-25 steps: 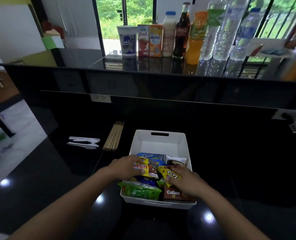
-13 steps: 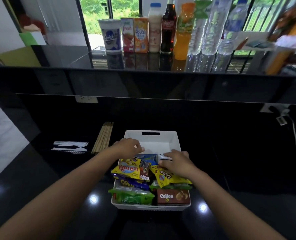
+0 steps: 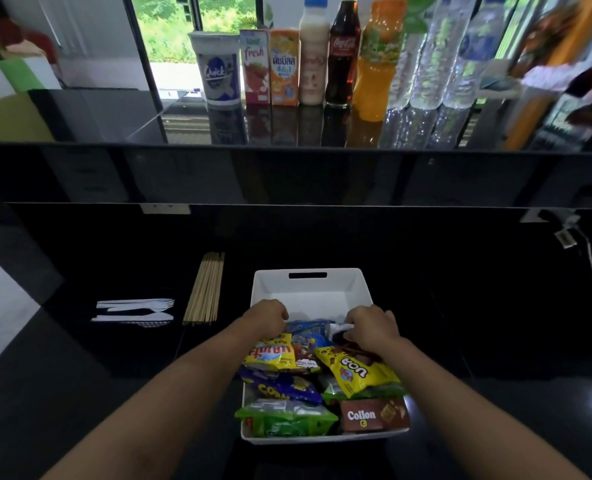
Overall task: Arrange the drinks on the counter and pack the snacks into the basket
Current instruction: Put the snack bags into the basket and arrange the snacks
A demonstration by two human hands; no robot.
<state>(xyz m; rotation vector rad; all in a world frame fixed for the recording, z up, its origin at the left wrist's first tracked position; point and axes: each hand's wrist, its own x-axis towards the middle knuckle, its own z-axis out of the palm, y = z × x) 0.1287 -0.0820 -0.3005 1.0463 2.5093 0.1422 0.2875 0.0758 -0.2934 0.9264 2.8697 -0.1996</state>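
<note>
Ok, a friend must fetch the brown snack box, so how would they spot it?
Look at the white basket on the black lower counter. In its near right corner lies the brown box, the only rigid carton among soft, bright snack bags.

Single head cam, wide-angle, fwd & down, close over basket (image 3: 310, 289); upper counter (image 3: 97, 116) farther back.

The place looks like a kitchen or snack-bar counter, though the view does not settle whether it is in a home or a small shop. A glossy black worktop (image 3: 460, 306) runs below a raised black ledge (image 3: 79, 112), where a row of drinks (image 3: 343, 53) stands before a window (image 3: 169, 26) onto greenery. A wall socket (image 3: 165, 209) sits in the upstand. Plastic cutlery (image 3: 135, 308), wooden sticks (image 3: 206, 287) and a white basket (image 3: 311, 289) of snack packets (image 3: 284, 419) lie on the worktop.
</note>
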